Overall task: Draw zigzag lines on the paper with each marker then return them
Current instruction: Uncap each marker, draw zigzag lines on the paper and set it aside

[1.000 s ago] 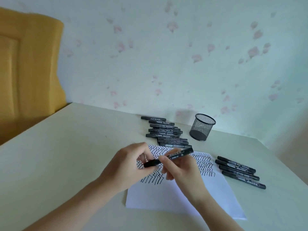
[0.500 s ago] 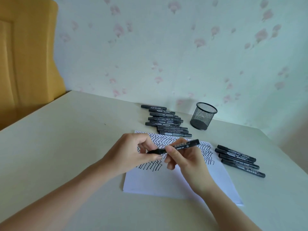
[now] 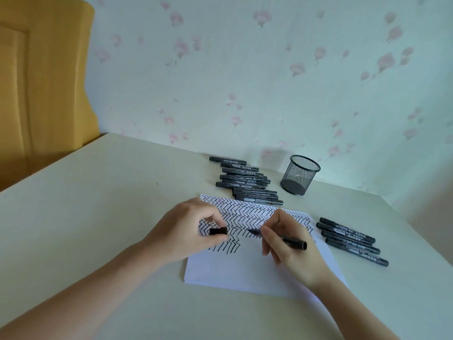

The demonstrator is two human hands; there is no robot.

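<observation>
Head view: our right hand (image 3: 289, 244) grips the marker (image 3: 291, 241), light and stiff, best held near its tip; our left hand (image 3: 186, 231) pinches the cap (image 3: 218, 231) above the paper (image 3: 245, 271).

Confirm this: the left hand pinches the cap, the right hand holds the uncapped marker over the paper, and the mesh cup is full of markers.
Wrong on the mesh cup: the head view shows no markers in it. The left hand does pinch the cap, and the right hand holds the marker over the paper.
</observation>
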